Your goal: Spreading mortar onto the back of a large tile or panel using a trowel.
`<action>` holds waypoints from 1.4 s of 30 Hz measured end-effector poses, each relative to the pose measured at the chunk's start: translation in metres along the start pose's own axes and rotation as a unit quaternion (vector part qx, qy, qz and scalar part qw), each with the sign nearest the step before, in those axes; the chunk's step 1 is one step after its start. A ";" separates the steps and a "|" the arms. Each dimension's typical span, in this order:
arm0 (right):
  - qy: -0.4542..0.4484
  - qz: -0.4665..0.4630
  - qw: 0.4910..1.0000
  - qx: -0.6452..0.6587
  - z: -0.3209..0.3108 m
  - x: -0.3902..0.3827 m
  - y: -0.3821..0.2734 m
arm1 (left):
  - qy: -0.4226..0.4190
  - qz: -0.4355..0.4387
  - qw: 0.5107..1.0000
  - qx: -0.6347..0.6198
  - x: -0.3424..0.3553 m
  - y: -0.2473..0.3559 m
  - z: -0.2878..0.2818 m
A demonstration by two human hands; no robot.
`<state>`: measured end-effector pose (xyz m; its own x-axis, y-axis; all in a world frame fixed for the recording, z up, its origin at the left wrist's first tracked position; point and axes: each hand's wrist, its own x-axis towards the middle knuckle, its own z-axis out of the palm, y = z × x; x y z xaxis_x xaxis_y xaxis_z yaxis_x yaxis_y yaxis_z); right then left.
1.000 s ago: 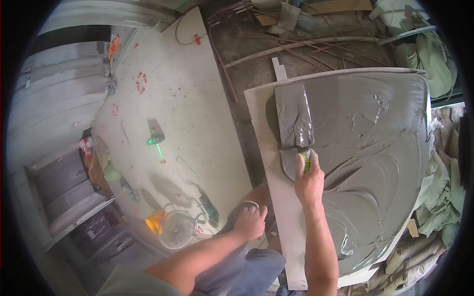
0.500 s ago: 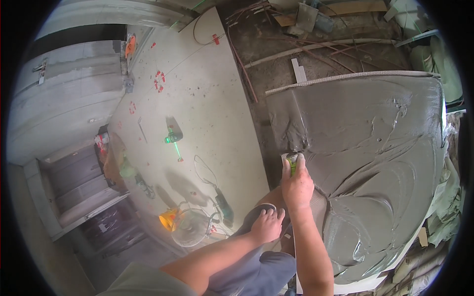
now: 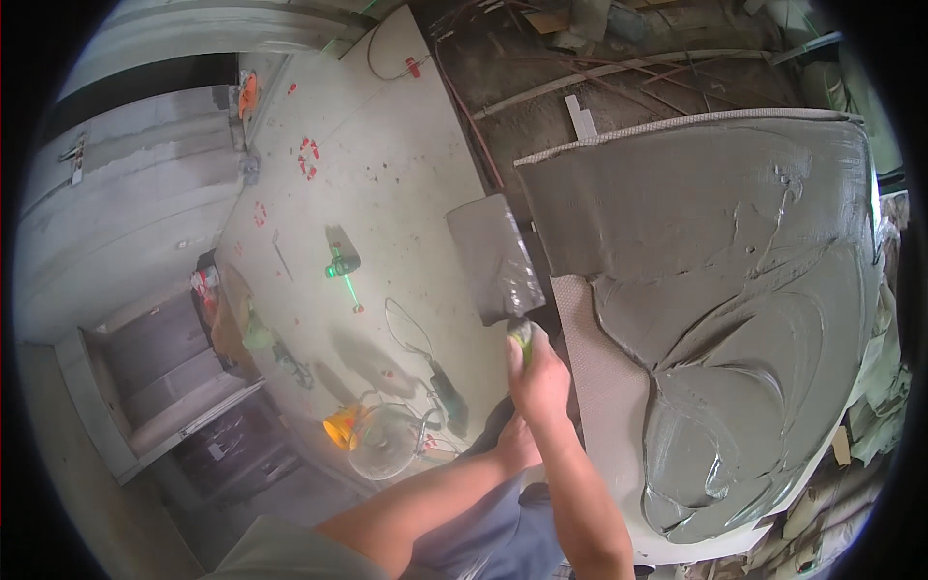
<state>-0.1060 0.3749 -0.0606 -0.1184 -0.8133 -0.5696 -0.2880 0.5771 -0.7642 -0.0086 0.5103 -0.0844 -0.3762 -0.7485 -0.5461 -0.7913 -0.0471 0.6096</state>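
My right hand (image 3: 539, 372) is closed round the green handle of a wide-bladed trowel (image 3: 488, 256), its flat blade coated with wet grey mortar. The blade is held off the left edge of a large slab (image 3: 609, 440), over the gap beside the pale board. Thick grey mortar (image 3: 735, 232) covers most of the slab, with ridges and swirls; a textured strip at its near left shows bare. My left hand (image 3: 519, 445) rests at my knee, holding nothing I can see, its fingers partly hidden behind my right wrist.
A green-beam laser level (image 3: 340, 263) stands on the pale board (image 3: 425, 155). Nearer lie a corded power tool (image 3: 447, 398), a clear round container (image 3: 382, 449) and a yellow object (image 3: 340, 427). Crumpled sacks (image 3: 822, 503) line the right side; thin rods (image 3: 638, 77) lie on the dark ground beyond.
My right hand has drawn the trowel left, off the mortared slab, and its blade is now in full view. A bare textured strip shows where mortar and my hand were. My left hand stays at the knee.
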 end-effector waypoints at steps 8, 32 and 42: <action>0.049 0.062 0.997 -0.020 -0.021 0.015 0.030 | -0.186 0.001 0.949 0.253 0.003 0.013 -0.005; 0.321 0.370 0.853 0.181 -0.020 -0.165 0.149 | -0.232 0.047 0.887 0.396 0.005 0.053 0.018; 0.465 0.573 0.644 0.199 -0.047 -0.391 0.337 | -0.218 0.076 0.823 0.519 -0.010 0.072 0.049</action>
<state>-0.2013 0.8837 -0.0809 -0.6088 0.5793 -0.5420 0.7401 0.6608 -0.1249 -0.0850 0.5470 -0.0628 -0.4678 -0.3741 -0.8008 -0.6188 0.7855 -0.0055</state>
